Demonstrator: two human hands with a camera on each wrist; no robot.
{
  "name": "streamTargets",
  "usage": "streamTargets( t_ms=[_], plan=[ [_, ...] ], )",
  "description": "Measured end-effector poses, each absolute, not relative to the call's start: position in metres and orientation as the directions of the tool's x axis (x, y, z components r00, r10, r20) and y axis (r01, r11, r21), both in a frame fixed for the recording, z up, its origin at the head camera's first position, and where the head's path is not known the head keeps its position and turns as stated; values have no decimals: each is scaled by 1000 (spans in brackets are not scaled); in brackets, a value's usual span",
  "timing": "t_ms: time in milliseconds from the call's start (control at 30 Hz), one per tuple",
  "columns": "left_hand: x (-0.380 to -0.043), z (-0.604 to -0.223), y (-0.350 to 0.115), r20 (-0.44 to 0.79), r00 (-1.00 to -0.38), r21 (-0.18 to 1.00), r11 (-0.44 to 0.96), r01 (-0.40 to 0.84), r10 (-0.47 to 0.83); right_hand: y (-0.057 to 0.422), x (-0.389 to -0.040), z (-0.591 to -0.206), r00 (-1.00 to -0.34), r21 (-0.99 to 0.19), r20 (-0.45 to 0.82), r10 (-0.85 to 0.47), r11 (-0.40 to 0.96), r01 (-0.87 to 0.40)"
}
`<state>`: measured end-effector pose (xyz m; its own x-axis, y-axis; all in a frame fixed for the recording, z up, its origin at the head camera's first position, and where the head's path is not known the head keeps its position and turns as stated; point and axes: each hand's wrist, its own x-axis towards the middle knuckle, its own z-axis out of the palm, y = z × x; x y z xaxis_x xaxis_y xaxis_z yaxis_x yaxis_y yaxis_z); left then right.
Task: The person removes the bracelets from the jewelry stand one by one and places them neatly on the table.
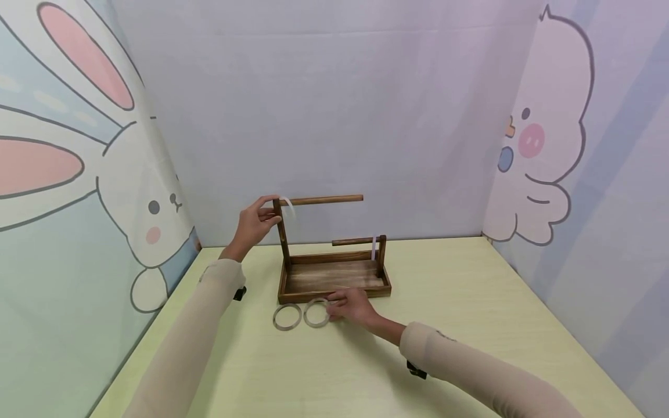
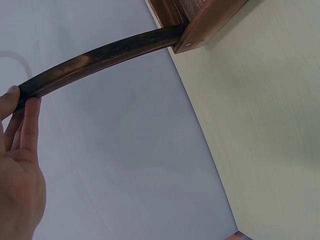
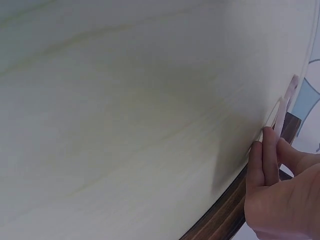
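Note:
A dark wooden stand (image 1: 334,294) has a tray base, a tall post at its left and a short post at its right, each with a horizontal bar. My left hand (image 1: 256,222) grips the tall post (image 2: 100,57) near its top, thumb on one side and fingers on the other. One white ring (image 1: 288,206) hangs on the upper bar beside that post. A pale ring (image 1: 308,319) is at the stand's front edge, its right side pinched between the thumb and fingers of my right hand (image 1: 352,306). Left of it, another pale ring (image 1: 287,329) lies flat on the table.
On the lower bar (image 1: 352,241), a pale lilac ring (image 1: 373,248) hangs near the short post. The light yellow table (image 1: 449,313) extends to a plain backdrop (image 1: 334,116) behind the stand. Cartoon-printed cloths (image 1: 125,191) flank the table.

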<state>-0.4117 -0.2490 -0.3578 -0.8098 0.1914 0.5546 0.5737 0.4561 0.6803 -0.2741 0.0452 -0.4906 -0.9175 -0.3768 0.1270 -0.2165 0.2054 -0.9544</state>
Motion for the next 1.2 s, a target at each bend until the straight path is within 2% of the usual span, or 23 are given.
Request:
streamTargets(
  t_ms=[267, 733, 1000, 1200],
  plan=[
    [-412, -358, -250, 569, -797, 671, 447, 592, 201, 39, -274, -493, -933, -948, 146, -328, 224, -227],
    [-415, -358, -248, 553, -811, 681, 456, 572, 192, 35, -275, -493, -950, -915, 180, -257, 312, -257],
    [-415, -359, -247, 548, -814, 681, 462, 568, 194, 40, -277, -493, -940, -849, 241, -242, 417, -325],
    [-416, -359, -248, 556, -809, 674, 466, 573, 190, 41, -278, -494, -940, -867, 227, -255, 386, -314]
  ],
)
